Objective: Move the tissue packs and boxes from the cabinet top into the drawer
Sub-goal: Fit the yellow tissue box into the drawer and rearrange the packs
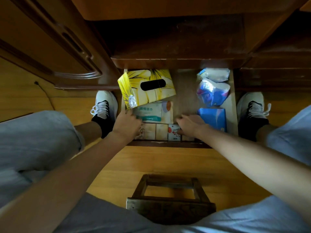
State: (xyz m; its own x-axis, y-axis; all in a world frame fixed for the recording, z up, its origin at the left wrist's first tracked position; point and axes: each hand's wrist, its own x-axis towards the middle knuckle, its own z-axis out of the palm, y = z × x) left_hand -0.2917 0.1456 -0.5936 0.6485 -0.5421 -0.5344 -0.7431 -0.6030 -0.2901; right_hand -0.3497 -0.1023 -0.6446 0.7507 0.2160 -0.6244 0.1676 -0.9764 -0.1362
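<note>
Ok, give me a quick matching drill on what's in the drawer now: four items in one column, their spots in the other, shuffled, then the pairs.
Items:
1. yellow tissue box
2. flat blue pack
3. crinkled blue and white packs
4. row of small packs

Places:
A. far right of the drawer
B. front edge, between the two hands
C. far left, tilted
D. near right, beside the right hand

Pairs: 1-C, 2-D, 3-A, 4-B

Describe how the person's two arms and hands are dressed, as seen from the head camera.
Both forearms are bare, with no sleeves in view. The left hand and right hand wear no gloves; no watch, bracelet or ring shows.
</note>
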